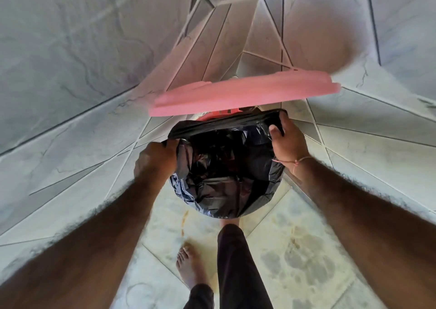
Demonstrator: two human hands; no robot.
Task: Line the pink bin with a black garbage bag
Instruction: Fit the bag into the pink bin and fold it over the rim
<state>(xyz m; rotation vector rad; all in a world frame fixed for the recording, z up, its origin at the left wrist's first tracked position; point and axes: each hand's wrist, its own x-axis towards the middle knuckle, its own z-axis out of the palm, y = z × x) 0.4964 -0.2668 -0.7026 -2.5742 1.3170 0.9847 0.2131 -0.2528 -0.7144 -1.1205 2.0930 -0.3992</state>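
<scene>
The pink bin stands in a tiled corner, its pink lid [245, 95] raised open behind it. A black garbage bag [224, 174] fills the bin's mouth and is folded over the near rim, hiding nearly all of the body; only a sliver of pink back rim [213, 115] shows. My left hand [157, 160] grips the bag's edge at the left side of the rim. My right hand [286, 141] pinches the bag's edge at the far right, stretching a band of plastic across the back.
Grey tiled walls close in on the left, right and behind the bin. The floor [306, 249] is pale stained tile. My bare left foot [191, 266] and a dark-trousered leg [238, 268] stand just in front of the bin.
</scene>
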